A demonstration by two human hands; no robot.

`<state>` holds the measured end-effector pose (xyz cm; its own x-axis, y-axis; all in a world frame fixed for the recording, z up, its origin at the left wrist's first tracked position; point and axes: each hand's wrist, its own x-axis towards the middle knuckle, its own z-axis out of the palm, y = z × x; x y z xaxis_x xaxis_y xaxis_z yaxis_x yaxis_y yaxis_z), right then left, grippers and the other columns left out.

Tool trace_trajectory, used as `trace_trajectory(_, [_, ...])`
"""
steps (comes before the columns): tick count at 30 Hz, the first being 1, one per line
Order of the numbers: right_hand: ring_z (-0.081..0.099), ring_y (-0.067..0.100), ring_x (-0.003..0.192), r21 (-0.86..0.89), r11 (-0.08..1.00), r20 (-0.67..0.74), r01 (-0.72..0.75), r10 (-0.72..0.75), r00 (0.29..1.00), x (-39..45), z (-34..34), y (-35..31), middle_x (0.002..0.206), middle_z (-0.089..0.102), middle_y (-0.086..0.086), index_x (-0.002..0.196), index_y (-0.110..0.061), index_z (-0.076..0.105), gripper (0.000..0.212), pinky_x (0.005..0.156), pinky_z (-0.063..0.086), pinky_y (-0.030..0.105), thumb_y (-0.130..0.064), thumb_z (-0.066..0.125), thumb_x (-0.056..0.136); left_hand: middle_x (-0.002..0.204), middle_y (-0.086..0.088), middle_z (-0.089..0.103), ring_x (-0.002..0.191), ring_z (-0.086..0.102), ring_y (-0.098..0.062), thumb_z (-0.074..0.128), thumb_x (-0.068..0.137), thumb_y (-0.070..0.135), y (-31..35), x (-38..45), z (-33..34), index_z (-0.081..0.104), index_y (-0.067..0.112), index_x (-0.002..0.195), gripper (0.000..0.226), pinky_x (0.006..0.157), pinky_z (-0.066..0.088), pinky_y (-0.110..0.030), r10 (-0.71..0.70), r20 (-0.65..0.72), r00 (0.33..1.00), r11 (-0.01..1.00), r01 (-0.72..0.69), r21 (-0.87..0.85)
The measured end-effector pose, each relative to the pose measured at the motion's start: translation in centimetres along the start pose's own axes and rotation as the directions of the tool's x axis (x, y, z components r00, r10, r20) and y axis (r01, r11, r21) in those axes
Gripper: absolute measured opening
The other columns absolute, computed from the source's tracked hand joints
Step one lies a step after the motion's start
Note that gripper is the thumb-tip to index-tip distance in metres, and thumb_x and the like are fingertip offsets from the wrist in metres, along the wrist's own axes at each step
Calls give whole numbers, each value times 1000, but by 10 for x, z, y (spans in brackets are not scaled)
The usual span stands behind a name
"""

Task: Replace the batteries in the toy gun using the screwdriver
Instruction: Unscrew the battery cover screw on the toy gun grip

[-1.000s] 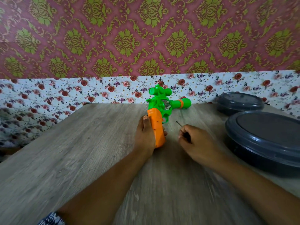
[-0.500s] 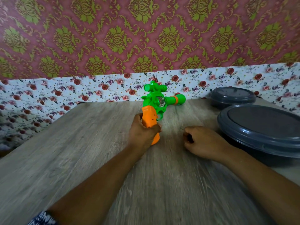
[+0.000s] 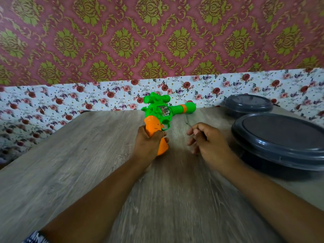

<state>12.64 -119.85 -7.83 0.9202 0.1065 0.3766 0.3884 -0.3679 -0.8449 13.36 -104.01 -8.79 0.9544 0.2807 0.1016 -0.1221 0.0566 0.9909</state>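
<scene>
Patterned wallpaper fills the background: maroon with gold-green motifs above, a white floral band (image 3: 52, 106) below it. Under that runs a grey wood-grain table (image 3: 73, 163), blurred toward the near edge.

Near the middle of the table, toward its far side, is the toy gun (image 3: 163, 113). Its body is green, with a scope-like piece on top and a barrel that points right and carries an orange ring near the muzzle. The orange grip (image 3: 154, 128) slants down toward the viewer.

One hand, the left hand (image 3: 149, 146), is wrapped round the lower part of that grip, fingers curled over it, so the gun stands held with its barrel roughly level. Whether the butt touches the table is hard to tell.

Just right of the gun, and apart from it, the right hand (image 3: 208, 142) sits low over the table with its fingers loosely bent. A thin dark shaft (image 3: 190, 124), possibly the screwdriver, shows just beyond the fingertips; motion blur hides whether the hand holds it, so I cannot tell its grip.

At the right edge of the table rest two dark grey lidded containers: a large one (image 3: 280, 142) near the right forearm and a smaller one (image 3: 248, 105) behind it by the wall.

A patterned sleeve (image 3: 35, 237) shows at the lower left corner.
</scene>
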Motion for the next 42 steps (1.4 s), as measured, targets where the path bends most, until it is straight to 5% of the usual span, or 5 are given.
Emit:
trace_trajectory(9, [65,10,76,-82,986,56,145,-140,989,-17,17,-20,78,67,-5,84,-22,56,14,75,53,30,-14,50,92,87,-1,58,68,54,-8,73,76,18,-1,-1,0,49,12,114,45,50,42,-23,98,-65,993,950,-74,305])
trace_trajectory(18, [65,10,77,-135,977,78,165,-155,985,-20,23,-18,82,68,-4,89,-21,57,11,72,53,27,-14,50,92,75,6,48,45,57,7,54,91,4,8,-9,3,39,-1,128,40,35,38,-5,64,7,998,976,-64,208])
trace_trajectory(23, [64,10,92,-89,984,93,157,-148,985,-21,30,-20,100,68,-2,105,-18,59,15,82,52,26,-15,51,92,89,3,54,77,55,-10,56,89,16,7,-7,-1,42,10,126,40,62,48,-25,75,8,997,961,-75,267])
trace_trajectory(35, [57,8,108,-40,999,78,-9,13,997,-23,37,-28,117,63,-4,115,-21,59,24,84,43,16,-16,48,95,130,-20,54,90,61,-18,10,96,52,12,-11,-4,34,8,143,69,79,49,-30,-45,205,978,980,83,-182])
trace_trajectory(42, [57,9,108,-6,998,52,-58,59,997,-25,42,-31,117,63,-3,115,-19,59,24,86,43,18,-13,48,94,105,-10,61,86,61,-15,7,96,51,11,-11,-5,32,9,144,69,67,55,-24,-31,231,972,985,69,-159])
